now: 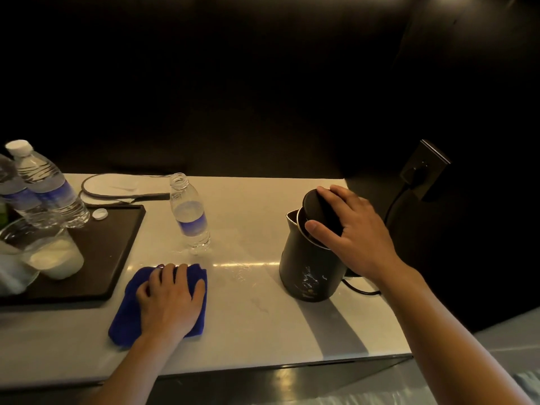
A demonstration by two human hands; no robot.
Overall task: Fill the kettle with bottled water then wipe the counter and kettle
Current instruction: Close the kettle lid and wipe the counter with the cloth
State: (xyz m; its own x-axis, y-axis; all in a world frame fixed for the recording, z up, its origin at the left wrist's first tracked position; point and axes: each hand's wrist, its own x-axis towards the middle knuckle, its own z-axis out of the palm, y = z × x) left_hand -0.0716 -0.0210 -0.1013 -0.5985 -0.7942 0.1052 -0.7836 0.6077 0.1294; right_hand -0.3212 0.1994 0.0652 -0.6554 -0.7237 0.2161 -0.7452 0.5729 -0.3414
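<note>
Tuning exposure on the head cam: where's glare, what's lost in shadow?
Head view: a glare streak crosses the counter between the cloth and the kettle; the wall above is near black; the kettle casts a grey shadow band toward the front edge; wide-angle bending tilts the bottles at left.

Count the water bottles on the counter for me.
3. An open, uncapped bottle stands on the counter between the tray and the kettle. Two capped bottles stand at the far left on the tray. More may be hidden beyond the left edge.
</note>
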